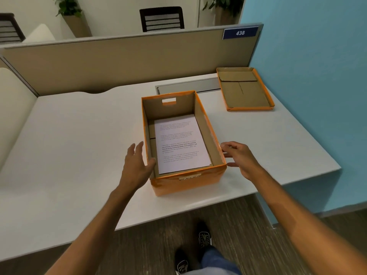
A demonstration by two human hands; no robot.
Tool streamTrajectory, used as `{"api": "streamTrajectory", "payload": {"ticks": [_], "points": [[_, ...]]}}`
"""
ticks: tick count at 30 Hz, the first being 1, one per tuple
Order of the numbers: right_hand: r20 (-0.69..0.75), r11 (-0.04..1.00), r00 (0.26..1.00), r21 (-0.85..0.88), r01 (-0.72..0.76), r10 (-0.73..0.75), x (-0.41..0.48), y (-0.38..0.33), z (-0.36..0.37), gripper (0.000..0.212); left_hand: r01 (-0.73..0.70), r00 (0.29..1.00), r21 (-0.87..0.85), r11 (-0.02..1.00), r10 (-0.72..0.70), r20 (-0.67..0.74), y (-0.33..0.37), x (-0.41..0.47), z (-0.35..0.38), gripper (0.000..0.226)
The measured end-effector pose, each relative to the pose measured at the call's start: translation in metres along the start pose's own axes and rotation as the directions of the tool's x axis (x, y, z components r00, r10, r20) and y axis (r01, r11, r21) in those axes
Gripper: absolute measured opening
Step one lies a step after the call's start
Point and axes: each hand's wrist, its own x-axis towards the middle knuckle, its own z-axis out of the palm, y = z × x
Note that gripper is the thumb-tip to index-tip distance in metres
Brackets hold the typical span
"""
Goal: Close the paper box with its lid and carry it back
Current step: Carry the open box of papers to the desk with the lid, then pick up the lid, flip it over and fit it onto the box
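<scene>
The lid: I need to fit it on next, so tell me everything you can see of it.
The lid is a shallow rectangular tray of brown cardboard with orange outer walls. It lies upside down, hollow side up, showing folded flaps and a centre seam inside. It rests flat on the white desk at the far right corner, near the blue wall, apart from the open box. Neither hand touches it.

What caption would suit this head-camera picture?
Both hands, left and right, flank an open orange box; its lid lies apart.
</scene>
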Motion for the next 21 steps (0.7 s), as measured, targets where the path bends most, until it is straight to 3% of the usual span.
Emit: {"api": "streamTrajectory", "payload": {"ticks": [4, 8, 21], "points": [[-0.040, 0.998, 0.998, -0.025, 0.052, -0.053, 0.010, -0.007, -0.004, 0.018, -0.148, 0.986, 0.000, 0.989, 0.148, -0.072, 0.019, 0.005, 0.004, 0.076], [-0.045, 0.990, 0.990, -0.056, 0.128, -0.131, 0.019, -0.014, -0.013, 0.028, -0.254, 0.967, -0.056, 0.966, 0.251, -0.047, 0.048, 0.015, 0.013, 0.071], [-0.097, 0.959, 0.962, -0.154, 0.238, -0.254, 0.094, -0.027, -0.082, 0.031, -0.370, 0.922, -0.169, 0.914, 0.383, 0.055, 0.166, 0.068, 0.070, 0.061]]}}
